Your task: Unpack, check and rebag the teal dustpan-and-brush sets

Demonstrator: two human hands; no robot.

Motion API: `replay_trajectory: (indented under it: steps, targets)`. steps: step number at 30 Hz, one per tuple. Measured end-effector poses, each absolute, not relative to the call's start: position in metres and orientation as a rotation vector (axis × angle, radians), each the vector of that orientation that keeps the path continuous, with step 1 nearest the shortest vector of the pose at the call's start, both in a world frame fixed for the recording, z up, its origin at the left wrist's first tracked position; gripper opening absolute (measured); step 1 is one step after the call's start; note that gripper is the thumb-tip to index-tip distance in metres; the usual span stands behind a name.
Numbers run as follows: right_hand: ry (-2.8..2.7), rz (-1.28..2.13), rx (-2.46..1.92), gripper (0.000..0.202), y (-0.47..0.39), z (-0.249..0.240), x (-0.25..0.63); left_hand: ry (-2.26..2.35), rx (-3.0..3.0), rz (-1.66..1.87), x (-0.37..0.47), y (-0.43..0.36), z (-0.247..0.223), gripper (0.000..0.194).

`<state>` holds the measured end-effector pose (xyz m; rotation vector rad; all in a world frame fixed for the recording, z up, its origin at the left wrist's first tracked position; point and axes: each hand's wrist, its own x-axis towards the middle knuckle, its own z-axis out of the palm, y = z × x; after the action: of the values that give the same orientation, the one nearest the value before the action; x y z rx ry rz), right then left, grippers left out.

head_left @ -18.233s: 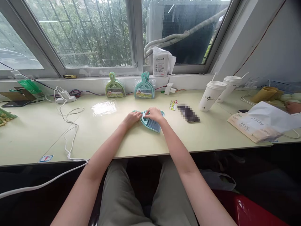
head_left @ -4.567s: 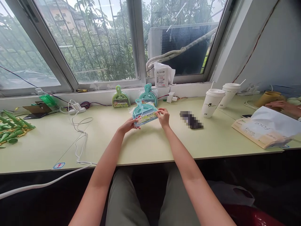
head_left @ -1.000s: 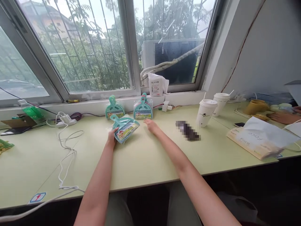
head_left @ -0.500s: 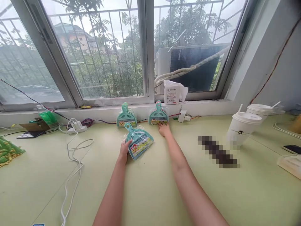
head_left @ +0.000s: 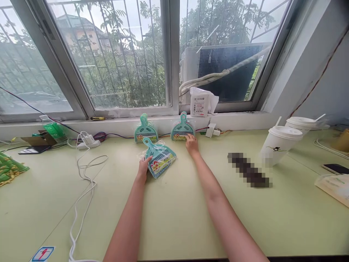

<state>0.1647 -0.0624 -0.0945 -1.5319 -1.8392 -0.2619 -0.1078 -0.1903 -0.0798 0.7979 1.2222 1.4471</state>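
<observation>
Gripping wrapped dustpan set [head_left: 161,160] with left hand [head_left: 143,169], short of back edge of counter [head_left: 174,218]. At right-side stack [head_left: 183,128] with right hand [head_left: 192,145] — loose or pinching, can't tell. Could topple stack by bumping.

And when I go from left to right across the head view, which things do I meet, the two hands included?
Green bundle → green-labelled bottle → white power strip → left hand → packaged dustpan set it holds → right hand → pixelated dark object → nearer white cup → phone.
</observation>
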Motion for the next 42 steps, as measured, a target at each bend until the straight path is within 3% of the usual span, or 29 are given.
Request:
replay_trajectory:
  steps: [8,12,15,19,22,28,34,42]
  targets:
    - [-2.18,-0.345,-0.947,0.024,-0.161,-0.073,0.111,1.142,0.765,1.465,-0.095,-0.185,-0.083,0.028]
    - [-2.202,-0.209,-1.012,0.027,-0.205,-0.072,0.098,1.025,0.743,1.534,-0.08,-0.187,-0.081,0.022]
    - [-2.023,0.149,-1.181,0.025,-0.224,-0.076,0.109,0.973,0.727,1.567,-0.073,-0.198,-0.078,0.02]
    - [-1.47,1.017,-1.215,0.037,-0.233,-0.084,0.134,0.832,0.942,1.416,-0.065,-0.216,-0.074,0.037]
    - [-1.119,1.261,-1.053,0.027,-0.235,-0.088,0.149,0.742,1.051,1.311,-0.06,-0.225,-0.073,0.045]
    - [-0.915,1.362,-0.846,0.014,-0.237,-0.091,0.158,0.787,1.183,1.148,-0.062,-0.227,-0.074,0.046]
    - [-0.826,1.27,-0.952,0.039,-0.232,-0.087,0.162,0.885,1.325,0.99,-0.074,-0.221,-0.073,0.049]
    - [-0.874,1.352,-0.985,0.026,-0.234,-0.068,0.17,1.172,1.094,1.478,-0.076,-0.23,-0.054,0.025]
